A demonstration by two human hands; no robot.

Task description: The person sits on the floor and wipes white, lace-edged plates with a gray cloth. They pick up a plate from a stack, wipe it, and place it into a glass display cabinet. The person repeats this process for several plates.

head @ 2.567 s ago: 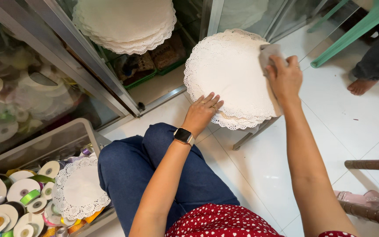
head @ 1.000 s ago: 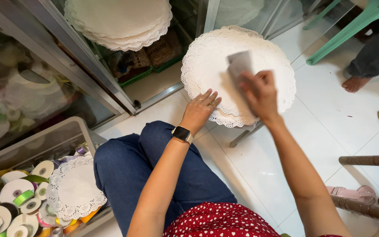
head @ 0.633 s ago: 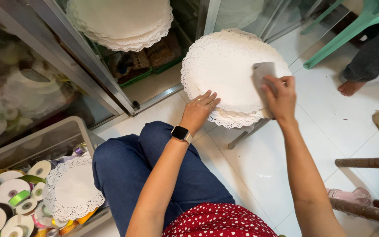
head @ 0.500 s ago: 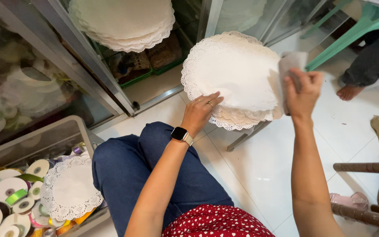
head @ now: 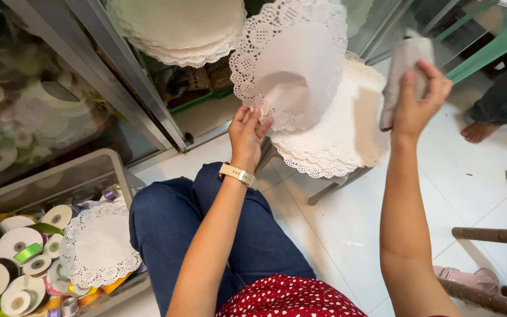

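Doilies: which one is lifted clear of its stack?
The doily held by the left hand, tilted up above the stack on the stool; the others lie flat in stacks.

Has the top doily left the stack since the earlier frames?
Yes. The left hand has lifted the top doily up off the doily stack, toward the glass cabinet; earlier it lay flat.

Open floor to the right, clutter to the left

Bare white floor tiles (head: pixel 347 229) lie open between the knee and a wooden chair leg (head: pixel 494 235); leftward, the ribbon-spool bin (head: pixel 98 170) and glass cabinet frame (head: pixel 124 76) block passage (a neighbour's bare foot (head: pixel 479 132) sits upper right).
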